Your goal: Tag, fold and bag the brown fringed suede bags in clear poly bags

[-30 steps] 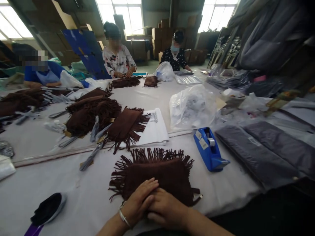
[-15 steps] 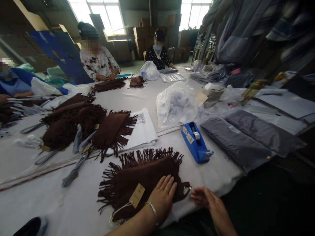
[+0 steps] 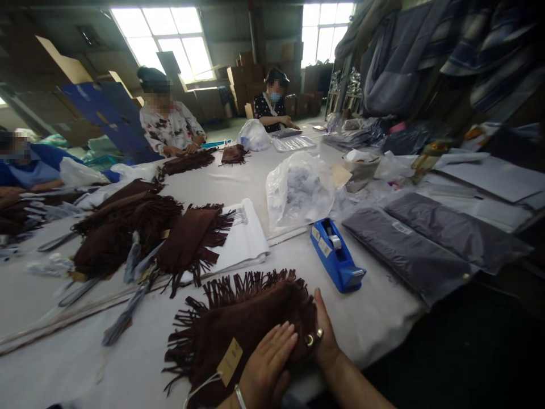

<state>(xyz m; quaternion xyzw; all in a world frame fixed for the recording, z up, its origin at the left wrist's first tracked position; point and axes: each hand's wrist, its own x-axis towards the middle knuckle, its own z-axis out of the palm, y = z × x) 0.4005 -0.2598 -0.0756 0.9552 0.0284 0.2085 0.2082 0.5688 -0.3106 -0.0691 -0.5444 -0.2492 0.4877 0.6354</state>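
At the near edge of the table (image 3: pixel 383 318), seen from the head camera, a brown fringed bag (image 3: pixel 242 329) lies flat. The left hand (image 3: pixel 268 363) presses open-palmed on top of it; the right hand (image 3: pixel 326 335) cups its right end by the metal rings (image 3: pixel 313 338), fingers loosely curled. It looks like smoothing and checking; next probably calls for a firmer hold. A tan hangtag (image 3: pixel 230 361) shows (no writing readable). A blue tape dispenser (image 3: pixel 336 255) sits near.

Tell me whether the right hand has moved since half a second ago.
Yes. The right hand has come in from the table edge onto the right end of the brown fringed bag.
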